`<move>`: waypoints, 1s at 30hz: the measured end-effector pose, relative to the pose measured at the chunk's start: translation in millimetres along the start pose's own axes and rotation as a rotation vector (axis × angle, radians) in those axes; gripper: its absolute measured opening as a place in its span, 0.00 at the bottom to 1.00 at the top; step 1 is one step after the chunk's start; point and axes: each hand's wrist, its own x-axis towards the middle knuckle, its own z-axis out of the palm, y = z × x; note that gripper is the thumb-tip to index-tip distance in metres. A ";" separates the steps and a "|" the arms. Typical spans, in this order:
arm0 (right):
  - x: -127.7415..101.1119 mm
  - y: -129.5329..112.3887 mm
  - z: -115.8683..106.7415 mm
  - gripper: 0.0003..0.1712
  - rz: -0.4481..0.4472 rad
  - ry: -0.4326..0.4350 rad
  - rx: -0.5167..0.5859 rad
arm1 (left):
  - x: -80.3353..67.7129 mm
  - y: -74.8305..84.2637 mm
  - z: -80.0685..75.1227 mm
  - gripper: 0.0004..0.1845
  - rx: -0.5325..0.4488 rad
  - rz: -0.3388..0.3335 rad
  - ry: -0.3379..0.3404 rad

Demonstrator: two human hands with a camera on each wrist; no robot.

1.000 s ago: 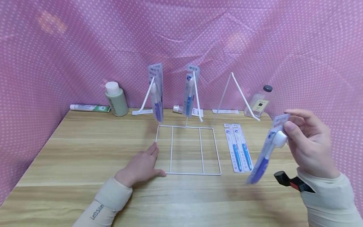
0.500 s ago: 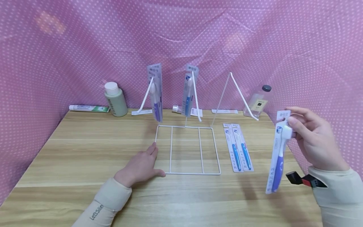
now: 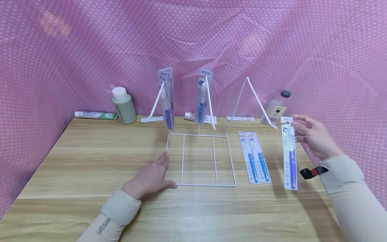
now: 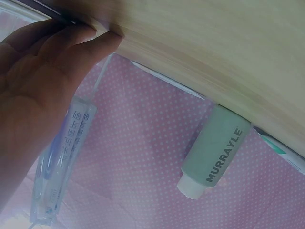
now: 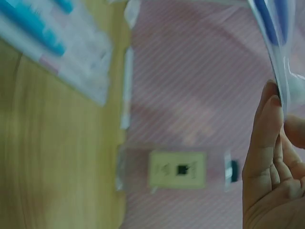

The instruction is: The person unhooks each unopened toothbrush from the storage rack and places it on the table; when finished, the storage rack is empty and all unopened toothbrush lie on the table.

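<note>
My right hand pinches the upper part of a packaged purple toothbrush, which hangs upright above the table's right side. In the right wrist view, thumb and fingers grip the package's edge. My left hand rests at the left side of a white wire rack, its fingers extended and touching the base. Packaged purple toothbrushes hang on the rack's left arm. A packaged blue toothbrush hangs on the middle arm. Two packaged blue toothbrushes lie side by side right of the base.
A green bottle and a toothpaste tube are at the back left. Behind the rack lies another tube. A clear bottle with a black cap stands at the back right. A pink dotted cloth hangs behind the table.
My right hand first moved right, then back left and slightly farther away, turning the purple toothbrush from slanted to upright, front side showing. My left hand has stayed on the rack.
</note>
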 end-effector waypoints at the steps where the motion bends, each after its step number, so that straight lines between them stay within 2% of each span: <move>1: 5.2 3.5 -2.5 0.14 0.026 -0.003 -0.030 | -0.1 0.1 -0.1 0.58 -0.002 0.000 -0.001; 5: 26.7 17.6 -7.0 0.13 0.100 -0.006 -0.221 | -0.5 0.4 -0.5 0.58 0.000 0.007 0.002; 10: 49.9 36.8 -8.2 0.20 0.185 -0.007 -0.448 | 0.6 0.0 0.2 0.58 0.015 0.013 0.008; 15: 67.5 53.9 -6.4 0.24 0.254 -0.029 -0.494 | 1.1 0.0 -0.7 0.58 0.019 0.006 0.006; 20: 85.0 71.1 -5.1 0.32 0.315 -0.066 -0.553 | -0.1 0.5 -2.3 0.58 0.013 0.004 0.004; 26: 98.0 90.5 -0.5 0.25 0.360 -0.088 -0.500 | 0.2 0.7 -2.4 0.58 0.014 -0.011 -0.004; 30: 100.1 94.7 5.0 0.22 0.394 -0.082 -0.532 | 0.5 1.5 -2.0 0.58 0.009 -0.019 -0.016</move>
